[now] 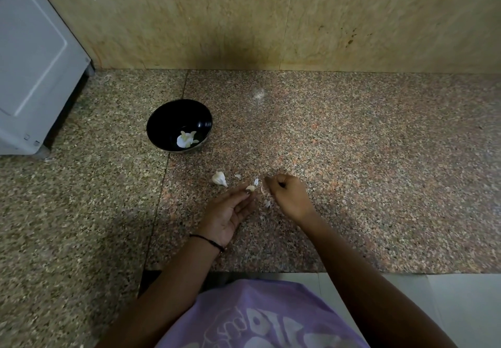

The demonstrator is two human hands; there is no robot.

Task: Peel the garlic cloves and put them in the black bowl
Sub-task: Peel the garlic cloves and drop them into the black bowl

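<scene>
In the head view, one black bowl (162, 119) is sitting on the speckled stone worktop (352, 157), towards the back left, well apart from both hands. A small heap of white garlic pieces (185, 139) is lying in its bottom. They are overlapping, so their number cannot be told.

Two hands are working near the front middle of the worktop, close together but not touching. The left hand (227, 212) is lying palm up with its fingers mostly straight, and its thumb and forefinger are pinching one small garlic clove (250, 188) at their tips. The right hand (287, 195) is hovering just beside it, knuckles up, its fingers curling into a loose fist. Whether they are pinching anything cannot be told.

One second clove (219, 178), larger and still in its white skin, is lying on the worktop just to the left of the left fingertips, between the hands and the bowl. Three skin scraps are lying around the hands: one (237, 176) just right of that clove, one (256, 181) between the two hands, and one (267, 203) below the right hand's fingers.

One thin black band (207, 240) is circling the left wrist. One white appliance (35, 62) is standing at the far left against the tan tiled wall (244, 16). A lilac shirt (257, 318) is showing at the bottom edge.
</scene>
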